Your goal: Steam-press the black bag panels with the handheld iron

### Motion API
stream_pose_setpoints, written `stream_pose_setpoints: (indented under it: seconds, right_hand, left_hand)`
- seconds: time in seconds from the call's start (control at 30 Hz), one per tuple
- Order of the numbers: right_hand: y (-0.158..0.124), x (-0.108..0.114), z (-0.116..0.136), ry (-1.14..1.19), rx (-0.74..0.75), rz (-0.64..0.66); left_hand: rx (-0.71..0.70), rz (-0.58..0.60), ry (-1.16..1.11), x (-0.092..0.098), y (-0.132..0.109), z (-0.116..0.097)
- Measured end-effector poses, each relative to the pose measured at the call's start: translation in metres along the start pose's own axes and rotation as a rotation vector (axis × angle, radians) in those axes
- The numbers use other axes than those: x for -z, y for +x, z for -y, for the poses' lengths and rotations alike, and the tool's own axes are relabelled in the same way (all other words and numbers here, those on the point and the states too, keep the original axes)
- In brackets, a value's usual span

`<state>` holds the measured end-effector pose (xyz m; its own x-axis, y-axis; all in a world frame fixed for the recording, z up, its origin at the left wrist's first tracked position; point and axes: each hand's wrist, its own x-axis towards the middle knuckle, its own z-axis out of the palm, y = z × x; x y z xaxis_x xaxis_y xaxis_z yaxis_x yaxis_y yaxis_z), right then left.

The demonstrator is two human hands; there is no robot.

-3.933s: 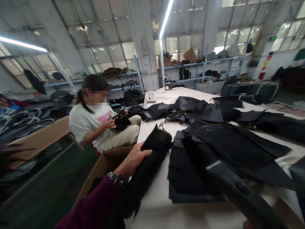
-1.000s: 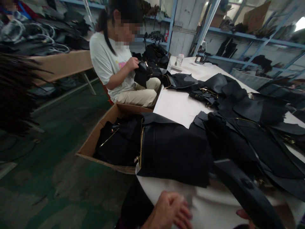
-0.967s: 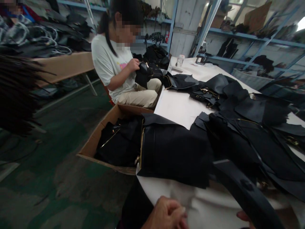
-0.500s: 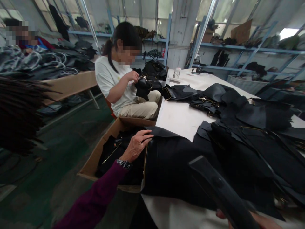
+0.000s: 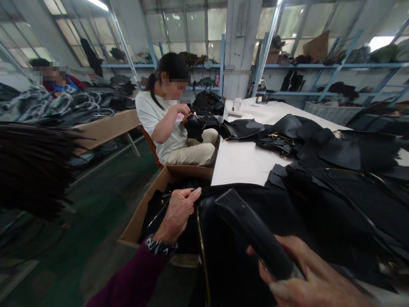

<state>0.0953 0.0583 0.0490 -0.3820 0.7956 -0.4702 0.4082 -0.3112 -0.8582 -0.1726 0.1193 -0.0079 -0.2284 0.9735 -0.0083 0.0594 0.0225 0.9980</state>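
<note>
My left hand (image 5: 179, 213) pinches the upper left corner of a black fabric piece (image 5: 236, 256), near the end of its gold zipper (image 5: 202, 243). The piece lies over the near edge of the white table. In my right hand (image 5: 303, 273) is a black handheld tool (image 5: 252, 230) with a flat, wide head, its fingers wrapped round the handle. The tool's head is above the black piece, pointing up and left toward my left hand. Whether it touches the fabric I cannot tell.
A cardboard box (image 5: 136, 221) with black zippered pieces stands left of the white table (image 5: 239, 164). Black pieces (image 5: 338, 149) cover the table's right side. A seated person (image 5: 166, 128) handles a black item beyond the box. Dark strips (image 5: 32, 170) hang at left.
My left hand has gone from lying on the fabric to pinching its corner. My right hand has come further into view, bringing the tool up and left. The camera view has tilted up.
</note>
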Motion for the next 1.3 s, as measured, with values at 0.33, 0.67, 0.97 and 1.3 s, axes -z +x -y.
stream_pose_setpoints:
  seconds: [0.33,0.67,0.97,1.3]
  right_hand:
    - [0.02,-0.018,0.02,0.34,0.172,0.188]
    - [-0.029,-0.001,0.029,0.257,0.119,-0.076]
    - [-0.003,-0.027,0.012,0.181,0.099,0.229]
    - [-0.008,0.001,0.026,0.204,0.229,-0.033]
  left_hand:
    - [0.159,0.098,-0.379,-0.007,-0.037,0.006]
    - [0.234,-0.038,-0.509,-0.018,-0.041,-0.003]
    - [0.183,0.047,-0.533,-0.021,-0.051,-0.002]
    - [0.349,-0.029,-0.653,-0.016,-0.057,0.012]
